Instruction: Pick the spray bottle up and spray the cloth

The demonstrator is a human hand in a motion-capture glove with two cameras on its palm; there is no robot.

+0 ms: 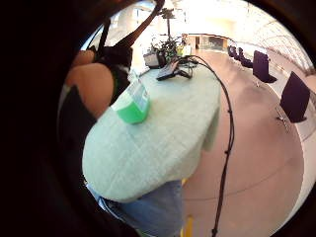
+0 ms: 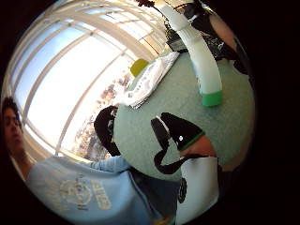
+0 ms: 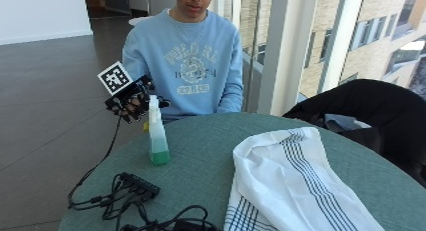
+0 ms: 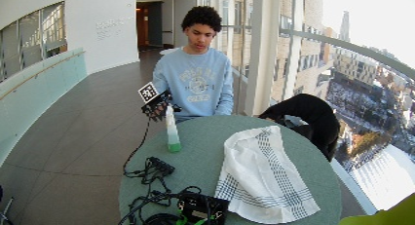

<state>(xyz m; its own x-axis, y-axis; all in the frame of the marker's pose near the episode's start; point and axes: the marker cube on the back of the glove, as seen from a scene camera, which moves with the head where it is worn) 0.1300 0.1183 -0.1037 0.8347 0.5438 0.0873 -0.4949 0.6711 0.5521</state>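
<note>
Spray bottle point(image 3: 158, 133) upright on the round green bench point(image 3: 200, 176), green liquid low in its base, gloved right grip point(image 3: 133, 102) beside the bottle's head, whether its fingers close on it cannot be told, striped white cloth point(image 3: 293, 181) spread well apart on the bench, black cables point(image 3: 126, 191) near the front edge.

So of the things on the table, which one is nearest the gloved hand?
The spray bottle, standing upright with green liquid at its base; the right hand is at its top. The striped white cloth lies farther across the table.
</note>
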